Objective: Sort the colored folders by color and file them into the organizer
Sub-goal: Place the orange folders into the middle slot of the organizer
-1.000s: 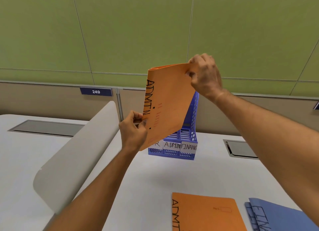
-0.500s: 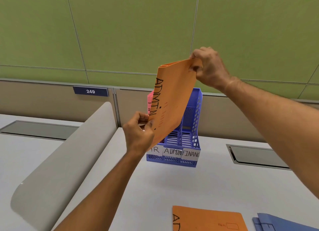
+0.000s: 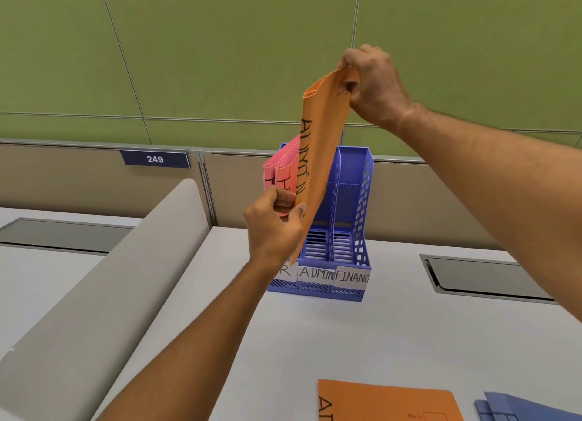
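An orange folder marked ADMIN hangs upright above the blue organizer. My right hand pinches its top corner, and my left hand grips its lower edge. The organizer has three slots labelled with paper tags, the middle one ADMIN and the right one FINANC. Two pink folders stand in its left slot, partly hidden by the orange folder. The middle and right slots look empty. Another orange folder and blue folders lie flat at the near edge of the desk.
A grey curved divider rises along the left of the white desk. Recessed cable hatches sit at the right and far left. A partition with a plate reading 249 runs behind the organizer.
Both hands have turned the orange folder more edge-on and upright over the organizer. The view has shifted closer, and the pink folders in the left slot now show.
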Action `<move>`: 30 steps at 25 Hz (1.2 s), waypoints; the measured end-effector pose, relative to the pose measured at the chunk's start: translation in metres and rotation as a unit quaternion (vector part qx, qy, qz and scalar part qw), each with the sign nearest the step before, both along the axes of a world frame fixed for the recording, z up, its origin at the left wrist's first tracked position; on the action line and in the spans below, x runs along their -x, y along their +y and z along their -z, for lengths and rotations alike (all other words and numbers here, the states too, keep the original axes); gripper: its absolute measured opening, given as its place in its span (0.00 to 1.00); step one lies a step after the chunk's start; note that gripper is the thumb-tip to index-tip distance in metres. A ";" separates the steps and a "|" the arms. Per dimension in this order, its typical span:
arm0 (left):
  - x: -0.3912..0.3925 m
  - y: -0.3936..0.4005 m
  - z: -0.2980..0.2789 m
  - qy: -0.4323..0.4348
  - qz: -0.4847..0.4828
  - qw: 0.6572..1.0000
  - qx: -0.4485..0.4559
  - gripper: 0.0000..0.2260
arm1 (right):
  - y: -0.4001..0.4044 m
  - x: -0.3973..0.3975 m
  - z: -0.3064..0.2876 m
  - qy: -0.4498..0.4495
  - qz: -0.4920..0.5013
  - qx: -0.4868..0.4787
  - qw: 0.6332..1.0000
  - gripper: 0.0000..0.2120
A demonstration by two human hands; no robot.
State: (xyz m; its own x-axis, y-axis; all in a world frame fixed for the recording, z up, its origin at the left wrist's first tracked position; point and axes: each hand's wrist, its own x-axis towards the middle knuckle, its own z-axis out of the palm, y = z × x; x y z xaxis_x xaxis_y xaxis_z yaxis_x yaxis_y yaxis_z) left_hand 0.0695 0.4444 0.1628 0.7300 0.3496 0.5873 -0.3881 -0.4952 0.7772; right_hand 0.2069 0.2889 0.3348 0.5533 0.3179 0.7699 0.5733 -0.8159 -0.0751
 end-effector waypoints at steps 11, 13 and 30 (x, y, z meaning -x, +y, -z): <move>-0.047 -0.007 0.019 0.072 0.020 0.997 -0.018 0.09 | 0.002 -0.040 0.019 0.014 0.034 0.047 0.998 0.13; -0.049 -0.003 0.027 0.089 0.014 0.996 -0.018 0.09 | 0.003 -0.044 0.029 0.032 0.034 0.066 0.997 0.12; -0.048 0.003 0.054 0.080 -0.021 0.993 -0.088 0.18 | 0.008 -0.034 0.108 0.151 0.016 0.166 0.974 0.12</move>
